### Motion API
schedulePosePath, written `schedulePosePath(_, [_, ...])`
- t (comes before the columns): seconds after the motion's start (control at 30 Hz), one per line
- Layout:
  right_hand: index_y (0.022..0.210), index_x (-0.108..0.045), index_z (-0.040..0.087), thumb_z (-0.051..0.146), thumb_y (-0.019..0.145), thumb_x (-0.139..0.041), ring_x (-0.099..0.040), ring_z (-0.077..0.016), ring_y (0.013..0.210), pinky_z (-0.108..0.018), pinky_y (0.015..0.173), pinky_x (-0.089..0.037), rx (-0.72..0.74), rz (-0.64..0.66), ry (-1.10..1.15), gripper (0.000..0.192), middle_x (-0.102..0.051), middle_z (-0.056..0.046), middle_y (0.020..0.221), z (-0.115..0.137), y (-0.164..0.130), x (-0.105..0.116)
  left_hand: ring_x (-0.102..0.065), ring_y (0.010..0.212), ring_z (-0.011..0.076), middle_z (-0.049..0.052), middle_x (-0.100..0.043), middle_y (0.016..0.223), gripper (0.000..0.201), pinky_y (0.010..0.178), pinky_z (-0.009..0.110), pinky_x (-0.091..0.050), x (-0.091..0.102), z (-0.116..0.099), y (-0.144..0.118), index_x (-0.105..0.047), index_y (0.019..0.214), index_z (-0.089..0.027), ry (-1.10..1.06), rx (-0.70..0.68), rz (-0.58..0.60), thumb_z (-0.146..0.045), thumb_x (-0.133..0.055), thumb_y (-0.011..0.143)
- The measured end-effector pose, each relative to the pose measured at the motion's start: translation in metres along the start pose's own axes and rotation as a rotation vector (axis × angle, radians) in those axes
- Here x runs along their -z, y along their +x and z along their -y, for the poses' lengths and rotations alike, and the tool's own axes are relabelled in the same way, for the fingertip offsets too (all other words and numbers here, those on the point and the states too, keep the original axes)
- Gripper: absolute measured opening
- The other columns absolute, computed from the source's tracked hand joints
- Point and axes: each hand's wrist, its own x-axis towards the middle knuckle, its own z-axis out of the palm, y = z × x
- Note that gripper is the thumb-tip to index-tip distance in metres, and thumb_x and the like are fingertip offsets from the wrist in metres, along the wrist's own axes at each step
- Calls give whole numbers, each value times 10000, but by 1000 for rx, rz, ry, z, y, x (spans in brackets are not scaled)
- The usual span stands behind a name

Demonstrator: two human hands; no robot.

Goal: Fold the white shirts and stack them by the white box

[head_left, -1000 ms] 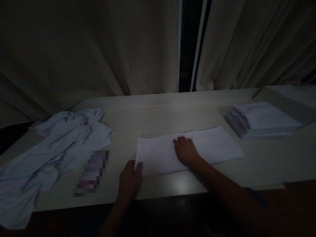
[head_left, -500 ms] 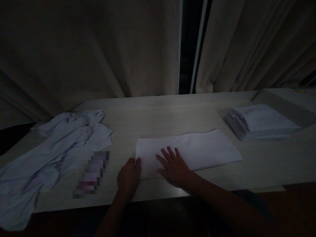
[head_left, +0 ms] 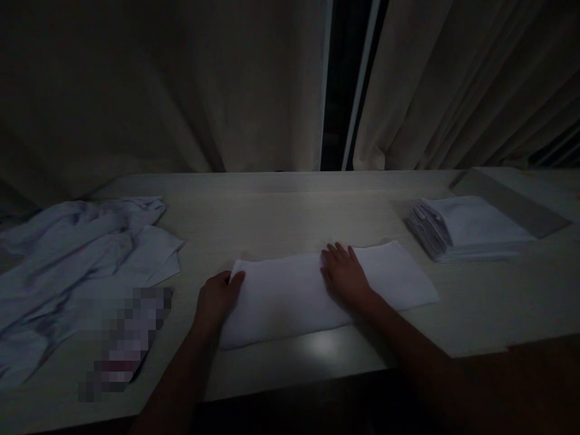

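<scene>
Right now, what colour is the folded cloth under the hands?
Plain white, no pattern: the folded cloth shows best in the head view, though the light is dim.

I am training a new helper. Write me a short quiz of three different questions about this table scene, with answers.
1. True or false: the right hand lies flat on the folded cloth.
2. Which part of the cloth does the left hand hold? A) its left end B) its right end C) its middle
3. Fill in: the stack of folded cloths sits to the ____ of the hands, and the crumpled pile to the left.

Key: 1 true; 2 A; 3 right
</scene>
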Motion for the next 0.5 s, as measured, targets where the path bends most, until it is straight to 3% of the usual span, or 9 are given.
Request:
schedulePosePath(0.1, [1375, -505, 156, 305, 995, -368, -363, -290, 1383, -527, 1146, -196, -97, -1, 4, 430, -488, -132, 1450, -42, 5, -4, -636, 800, 274, 135, -691, 848, 524, 708, 366, -430, 0, 2, 5, -655, 806, -194, -14, 17, 7, -625, -362, 860])
schedulePosePath(0.17, [1319, -550, 178, 310, 996, -377, -469, -264, 1283, -489, 1109, -259, -117, 3, 28, 389, -570, -124, 1352, -57, 6, -6, -641, 833, 286, 147, -698, 885, 529, 721, 375, -434, -1, 2, 8, -663, 820, -195, -9, 26, 17, -626, -359, 860])
schedulePosePath(0.33, [1076, -646, 162, 345, 957, -472, -567, -252, 1020, -386, 920, -393, -145, -7, 0, 279, -656, -137, 1057, -59, 8, 1, -648, 886, 318, 190, -703, 965, 557, 754, 399, -439, -3, 2, 15, -679, 847, -175, 64, 41, 30, -611, -333, 865])
schedulePosePath(0.5, [925, -643, 189, 336, 958, -485, -591, -202, 853, -319, 792, -414, -83, 81, 160, 218, -669, -91, 919, -69, 5, 10, -662, 882, 320, 206, -707, 929, 602, 769, 389, -449, -1, 11, 18, -679, 769, -162, 87, 7, 162, -628, -309, 860])
